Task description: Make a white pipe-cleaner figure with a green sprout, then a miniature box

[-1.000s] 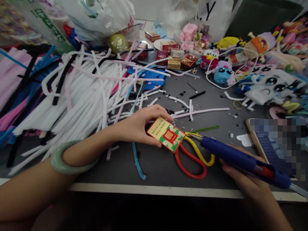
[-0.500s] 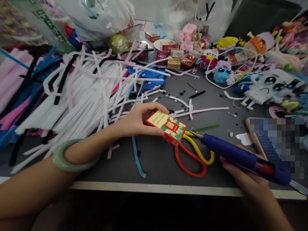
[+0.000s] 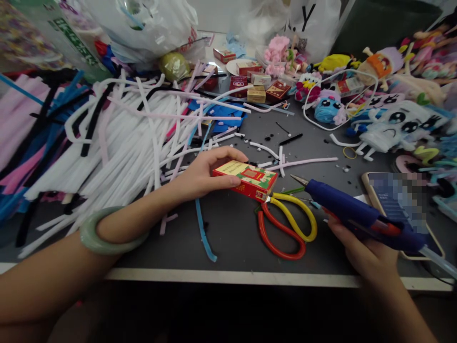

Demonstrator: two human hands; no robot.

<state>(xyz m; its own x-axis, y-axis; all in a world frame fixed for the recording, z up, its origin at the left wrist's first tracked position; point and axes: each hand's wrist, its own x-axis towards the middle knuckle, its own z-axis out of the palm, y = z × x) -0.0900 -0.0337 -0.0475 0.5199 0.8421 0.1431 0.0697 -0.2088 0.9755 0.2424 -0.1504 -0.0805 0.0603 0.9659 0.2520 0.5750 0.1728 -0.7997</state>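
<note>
My left hand (image 3: 210, 174) grips a small red, yellow and green cardboard box (image 3: 250, 178) between thumb and fingers, its printed face turned up. In my right hand (image 3: 360, 247) is a blue hot glue gun (image 3: 342, 205), its metal nozzle pointing left toward the box with a gap between them. A clear glue stick (image 3: 439, 261) sticks out of the gun's rear. Scissors (image 3: 282, 255) with one red and one yellow handle lie on the table just below the box, which hides their blades.
White pipe cleaners (image 3: 121, 138) are heaped on the left. A phone (image 3: 396, 205) lies right of the glue gun. Small boxes (image 3: 257, 94) and a plastic bag (image 3: 153, 28) stand at the back. Plush-like figures (image 3: 392, 126) crowd the right. Scraps dot the grey table (image 3: 235, 238).
The glue gun has moved right and its nozzle up, away from the box. The box has tilted flatter in my left hand, showing more of its red side.
</note>
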